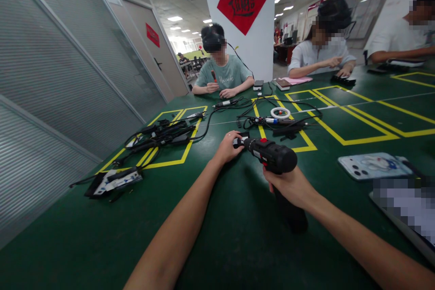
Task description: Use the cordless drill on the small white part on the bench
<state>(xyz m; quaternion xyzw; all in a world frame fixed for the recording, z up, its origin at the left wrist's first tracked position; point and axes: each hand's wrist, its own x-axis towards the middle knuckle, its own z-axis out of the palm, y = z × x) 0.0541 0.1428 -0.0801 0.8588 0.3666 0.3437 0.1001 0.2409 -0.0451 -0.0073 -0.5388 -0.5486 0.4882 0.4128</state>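
My right hand (288, 186) is wrapped round the handle of a black cordless drill (272, 154) with red parts, its chuck pointing away and to the left. Ahead of the chuck, my left hand (231, 147) has its fingers closed at a small dark piece (244, 135) on the green table (224, 235). The drill's tip reaches the fingers of my left hand; the exact contact is too small to make out. What those fingers grip is mostly hidden.
Tangled black cables (163, 136) lie at the left, near a plastic packet (115, 181). Beyond the drill are a white tape ring (280, 113) and electric tools (272, 121). A phone (374, 166) and a laptop (404, 213) lie at the right. Several people sit across the table.
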